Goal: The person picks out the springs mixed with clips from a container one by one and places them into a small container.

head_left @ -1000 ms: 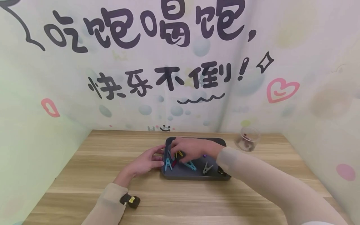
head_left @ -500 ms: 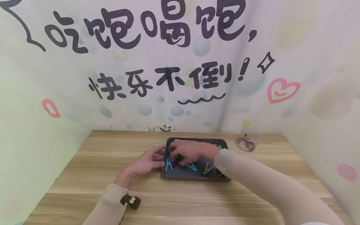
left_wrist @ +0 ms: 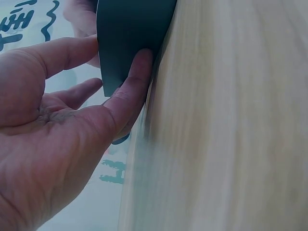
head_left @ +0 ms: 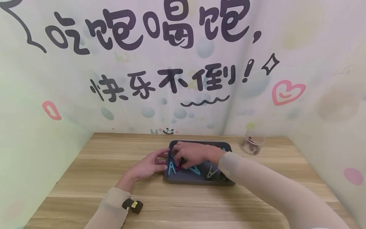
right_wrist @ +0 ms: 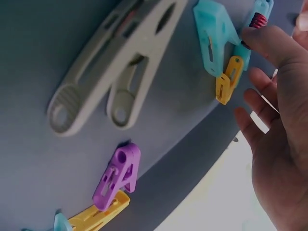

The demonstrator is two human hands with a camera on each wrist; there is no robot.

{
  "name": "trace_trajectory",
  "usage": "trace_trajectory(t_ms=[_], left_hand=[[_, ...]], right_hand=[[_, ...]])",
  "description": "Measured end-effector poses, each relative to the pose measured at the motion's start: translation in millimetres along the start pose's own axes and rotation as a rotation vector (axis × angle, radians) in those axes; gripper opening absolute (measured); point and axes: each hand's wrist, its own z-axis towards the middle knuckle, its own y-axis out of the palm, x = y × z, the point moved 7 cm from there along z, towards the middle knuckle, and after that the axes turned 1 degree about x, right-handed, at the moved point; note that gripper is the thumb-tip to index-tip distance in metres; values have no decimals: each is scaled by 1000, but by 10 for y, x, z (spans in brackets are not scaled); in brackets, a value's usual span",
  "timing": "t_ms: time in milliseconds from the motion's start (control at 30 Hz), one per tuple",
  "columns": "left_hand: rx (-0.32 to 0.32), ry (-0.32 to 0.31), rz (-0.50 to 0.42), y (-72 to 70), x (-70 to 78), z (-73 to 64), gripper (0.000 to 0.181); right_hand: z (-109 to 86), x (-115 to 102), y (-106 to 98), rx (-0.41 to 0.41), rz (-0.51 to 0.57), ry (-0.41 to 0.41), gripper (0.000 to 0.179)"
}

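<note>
A dark grey tray (head_left: 197,182) holds several small plastic clothespins. My left hand (head_left: 147,165) touches the tray's left end, its fingers and thumb spread along the outer wall in the left wrist view. My right hand (head_left: 194,155) reaches into the tray's left part. In the right wrist view its foremost digit meets a blue clothespin (right_wrist: 263,6) beside a dark red ribbed piece (right_wrist: 258,20); I cannot tell whether it pinches either. Its other fingers (right_wrist: 262,103) stay loosely extended. Another blue clothespin (right_wrist: 211,36) and a yellow one (right_wrist: 230,82) lie near the fingertips.
Elsewhere in the tray lie a grey clothespin (head_left: 211,172), a purple one (right_wrist: 117,175) and another yellow one (right_wrist: 98,214). A clear round jar (head_left: 253,143) with dark reddish bits stands behind on the right. A printed cloth wall (head_left: 128,117) closes off the wooden table's back.
The right hand has shifted slightly within the tray's left part, and the yellow clothespin under its fingers shows less. The left hand stays at the tray's end.
</note>
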Motion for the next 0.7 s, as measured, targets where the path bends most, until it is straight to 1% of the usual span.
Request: trace_trajectory(t_ms=[100, 300, 433, 567, 700], left_hand=[[8, -12, 7, 9, 6, -6, 69], [49, -54, 47, -10, -25, -18, 68], [64, -68, 50, -20, -43, -14, 68], [67, -68, 52, -14, -34, -17, 69], [59, -53, 54, -5, -22, -14, 69]], right_hand=[[-42, 20, -54, 4, 30, 30, 16], [-163, 80, -176, 7, 100, 94, 18], [-273, 141, -239, 30, 127, 109, 18], [-407, 203, -299, 68, 138, 116, 16], [-557, 268, -362, 114, 150, 136, 15]])
